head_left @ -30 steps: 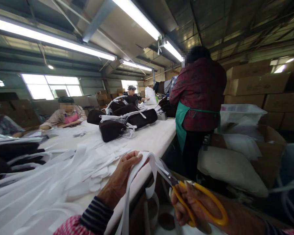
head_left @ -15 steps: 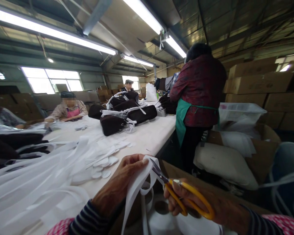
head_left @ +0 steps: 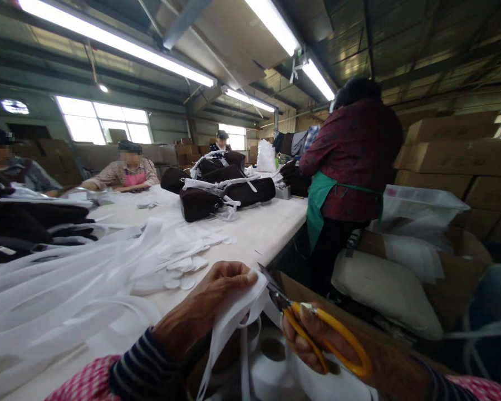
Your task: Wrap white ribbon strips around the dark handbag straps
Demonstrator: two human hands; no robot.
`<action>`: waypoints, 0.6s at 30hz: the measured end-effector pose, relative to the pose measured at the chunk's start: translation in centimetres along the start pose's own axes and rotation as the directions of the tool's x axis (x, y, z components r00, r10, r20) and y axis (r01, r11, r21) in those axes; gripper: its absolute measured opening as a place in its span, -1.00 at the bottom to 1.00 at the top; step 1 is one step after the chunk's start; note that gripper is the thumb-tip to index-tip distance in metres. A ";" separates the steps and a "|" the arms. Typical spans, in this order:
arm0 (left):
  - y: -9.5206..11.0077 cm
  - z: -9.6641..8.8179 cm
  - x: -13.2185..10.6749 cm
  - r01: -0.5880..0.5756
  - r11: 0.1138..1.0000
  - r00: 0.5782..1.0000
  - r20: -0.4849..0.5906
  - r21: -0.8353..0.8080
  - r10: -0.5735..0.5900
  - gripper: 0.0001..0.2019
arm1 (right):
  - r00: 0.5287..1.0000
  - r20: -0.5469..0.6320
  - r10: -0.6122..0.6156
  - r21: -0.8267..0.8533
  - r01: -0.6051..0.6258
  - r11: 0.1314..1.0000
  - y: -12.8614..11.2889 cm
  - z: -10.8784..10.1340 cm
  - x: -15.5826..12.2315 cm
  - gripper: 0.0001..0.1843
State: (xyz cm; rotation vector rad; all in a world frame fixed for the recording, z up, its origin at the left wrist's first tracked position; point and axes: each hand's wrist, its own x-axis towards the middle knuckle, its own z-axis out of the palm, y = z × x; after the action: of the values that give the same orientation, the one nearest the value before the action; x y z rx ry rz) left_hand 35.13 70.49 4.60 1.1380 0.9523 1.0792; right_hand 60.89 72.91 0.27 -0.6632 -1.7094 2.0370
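- Tension matters most, I judge: the white strip should be taut between the left hand and the blades, so that it does not fold into the cut.
- Setting the strip well back towards the pivot, then closing in one smooth stroke square to its edge, would likely leave a cleaner end than nibbling with the tips.
- The left thumb needs room; the upper blade tip points up close beside it, so a nick seems the main risk.
- Left hand: pinching the strip between thumb and fingers near its upper bend.
- Right hand: wrapped round the yellow handles of the scissors.
- The strip hangs from the left hand's pinch, between the two hands and lower than both, with white rolls beneath.
- The blades are at the strip just right of the left thumb; whether it lies between them, I cannot tell.
- On the counter, loose strips spread left of the left hand, with white discs just beyond it.
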 end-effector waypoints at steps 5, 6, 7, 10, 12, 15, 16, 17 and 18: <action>-0.3 -1.2 0.1 -0.033 0.999 0.997 0.074 0.009 0.032 -0.59 | 0.993 -0.001 0.122 0.104 -0.121 0.987 0.4 0.5 0.7 -0.39; -0.4 -1.5 0.1 -0.031 1.000 0.996 0.088 0.006 0.030 -0.59 | 0.991 -0.017 0.130 0.098 -0.128 0.987 0.3 0.6 0.8 -0.39; -0.4 -1.7 0.1 -0.027 1.000 0.995 0.101 0.004 0.027 -0.59 | 0.990 -0.030 0.135 0.093 -0.132 0.987 0.3 0.7 0.8 -0.40; -0.5 -2.3 0.0 -0.012 1.000 0.994 0.109 0.029 0.009 -0.60 | 0.991 -0.011 0.132 0.082 -0.131 0.988 -0.1 0.9 0.8 -0.37; -0.6 -2.5 -0.2 0.006 0.998 0.993 0.116 0.059 -0.013 -0.60 | 0.993 0.059 0.106 0.065 -0.109 0.992 -0.1 0.9 0.9 -0.36; -0.9 -2.6 -0.5 0.034 0.995 0.991 0.129 0.094 -0.046 -0.61 | 0.987 0.142 0.079 0.048 -0.087 0.995 0.3 1.1 1.0 -0.35; -1.0 -2.5 -0.6 0.042 0.995 0.991 0.126 0.095 -0.054 -0.61 | 0.986 0.143 0.090 0.053 -0.099 0.994 0.5 1.2 1.0 -0.35; -1.2 -2.5 -0.7 0.054 0.994 0.991 0.120 0.092 -0.064 -0.62 | 0.986 0.128 0.103 0.057 -0.111 0.992 0.7 1.3 1.1 -0.35; -1.5 -2.3 -0.9 0.065 0.995 0.991 0.114 0.080 -0.074 -0.63 | 0.989 0.097 0.114 0.052 -0.119 0.992 0.9 1.5 1.1 -0.34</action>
State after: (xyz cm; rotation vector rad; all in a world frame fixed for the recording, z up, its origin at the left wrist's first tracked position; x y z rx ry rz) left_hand 32.93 70.03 2.76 1.2086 0.9402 0.9167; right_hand 59.09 72.21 -0.50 -0.6725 -1.6921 2.2217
